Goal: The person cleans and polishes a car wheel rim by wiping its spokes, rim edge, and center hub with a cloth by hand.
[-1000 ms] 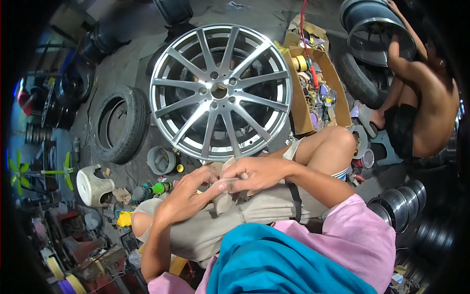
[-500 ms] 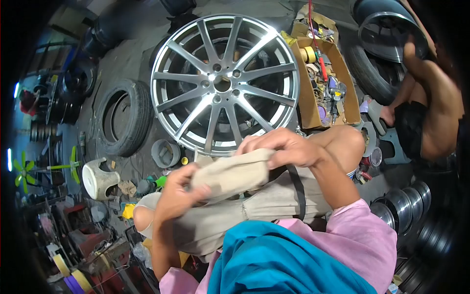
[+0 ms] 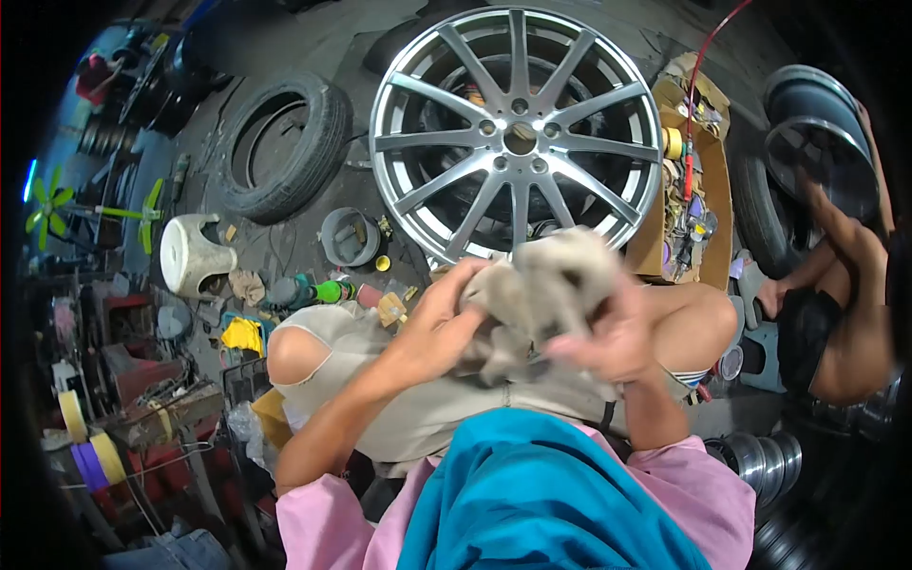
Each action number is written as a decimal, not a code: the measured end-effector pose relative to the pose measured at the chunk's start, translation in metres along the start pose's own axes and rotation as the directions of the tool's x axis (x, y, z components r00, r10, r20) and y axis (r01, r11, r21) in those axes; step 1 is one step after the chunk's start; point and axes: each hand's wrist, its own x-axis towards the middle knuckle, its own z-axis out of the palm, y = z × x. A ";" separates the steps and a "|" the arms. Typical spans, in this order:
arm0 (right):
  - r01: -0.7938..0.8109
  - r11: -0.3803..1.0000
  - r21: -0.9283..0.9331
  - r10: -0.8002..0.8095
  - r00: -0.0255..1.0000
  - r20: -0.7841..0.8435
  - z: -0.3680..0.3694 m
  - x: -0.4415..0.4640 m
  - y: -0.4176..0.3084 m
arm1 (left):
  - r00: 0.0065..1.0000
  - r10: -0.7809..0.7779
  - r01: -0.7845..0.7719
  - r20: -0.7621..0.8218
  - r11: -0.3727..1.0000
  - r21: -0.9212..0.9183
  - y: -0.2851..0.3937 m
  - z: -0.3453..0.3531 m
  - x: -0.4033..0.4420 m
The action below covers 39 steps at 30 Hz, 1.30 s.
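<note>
A beige rag [image 3: 532, 294], crumpled and smeared by motion, is held above my lap between both hands. My left hand [image 3: 439, 323] is closed on its left side, with the thumb on top. On the right side my right hand [image 3: 617, 332] grips the same rag, its fingers partly hidden behind the cloth and blurred. Just beyond the rag lies a silver alloy wheel [image 3: 520, 176] with many spokes, face up. The rag covers a little of the wheel's near rim from view.
A cardboard box [image 3: 651, 237] of tools and supplies stands right of the wheel. To the left are a tire [image 3: 285, 142], a white stool [image 3: 195, 256], a grey bucket [image 3: 350, 237] and a green power tool [image 3: 328, 291]. At far right another person's arm [image 3: 841, 223] reaches to a dark wheel rim [image 3: 822, 142].
The rag was folded into a flat pad and is now loose and crumpled. Both hands have shifted right in view, and the camera view has turned, moving the wheel right and up.
</note>
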 end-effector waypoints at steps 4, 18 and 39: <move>0.252 0.829 -0.500 -0.197 0.967 0.161 0.039 0.007 0.023 | 0.986 -0.109 0.166 0.126 0.656 -0.736 0.000 0.005 -0.009; 0.266 0.517 -0.814 0.465 0.711 0.528 -0.004 -0.058 0.135 | 0.934 0.045 -0.238 0.354 0.818 0.524 -0.004 0.001 -0.059; 0.577 0.205 -0.790 0.424 0.676 0.603 0.033 -0.058 0.143 | 0.923 -0.004 -0.210 0.385 0.833 0.512 0.001 -0.003 -0.062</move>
